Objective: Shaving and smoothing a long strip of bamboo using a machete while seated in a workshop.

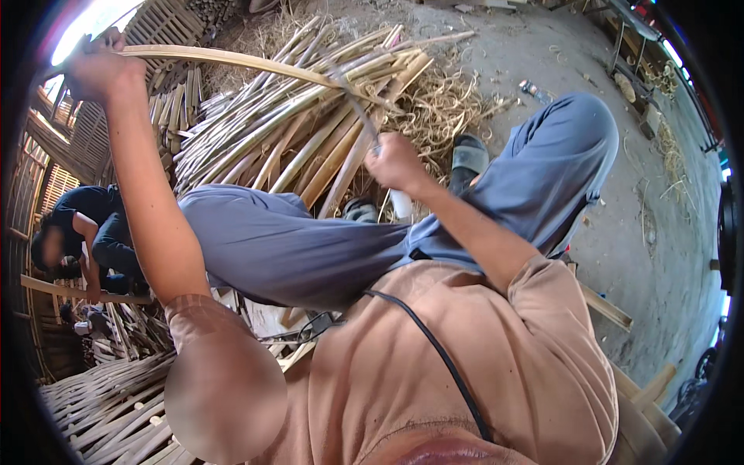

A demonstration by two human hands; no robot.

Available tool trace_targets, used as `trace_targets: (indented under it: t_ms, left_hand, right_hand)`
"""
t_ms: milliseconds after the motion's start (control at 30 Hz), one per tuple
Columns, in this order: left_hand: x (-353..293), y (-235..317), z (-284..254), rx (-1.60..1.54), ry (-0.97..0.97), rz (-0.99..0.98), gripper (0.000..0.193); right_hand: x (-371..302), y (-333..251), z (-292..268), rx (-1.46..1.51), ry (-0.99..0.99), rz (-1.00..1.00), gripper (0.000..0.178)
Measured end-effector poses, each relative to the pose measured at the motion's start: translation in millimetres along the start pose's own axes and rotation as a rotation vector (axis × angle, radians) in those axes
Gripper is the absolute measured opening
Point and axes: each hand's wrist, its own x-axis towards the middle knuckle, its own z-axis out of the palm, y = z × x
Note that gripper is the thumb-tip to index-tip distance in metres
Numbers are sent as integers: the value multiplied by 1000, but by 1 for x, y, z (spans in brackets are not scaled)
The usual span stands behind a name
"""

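Note:
My left hand (105,70) is raised at the upper left, its fingers closed round one end of a long, pale bamboo strip (225,58). The strip bows across to the right, over my left knee's far side. My right hand (397,161) grips a knife by its handle, in front of my legs. The knife's blade (359,111) reaches up and left from the fist to the strip's right part, where the two meet or cross. Whether the edge bites into the bamboo cannot be made out. A pale, blurred piece (401,203) shows just below my right hand.
A heap of split bamboo strips (287,132) lies on the ground beyond my legs, with curly shavings (446,101) at its right. Another person (89,232) bends over at the left, near more stacked bamboo (116,403). A bench (632,39) stands at the far right.

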Motion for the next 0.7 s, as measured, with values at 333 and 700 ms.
trace_targets:
  t_ms: [333, 700]
  left_hand:
    - [28, -9, -23, -101, -135, -76, 15]
    - [-3, 7, 5, -151, -235, -165, 27]
  right_hand:
    - [29, 91, 22, -54, -50, 208, 29]
    - [6, 100, 61, -102, 45, 92, 27]
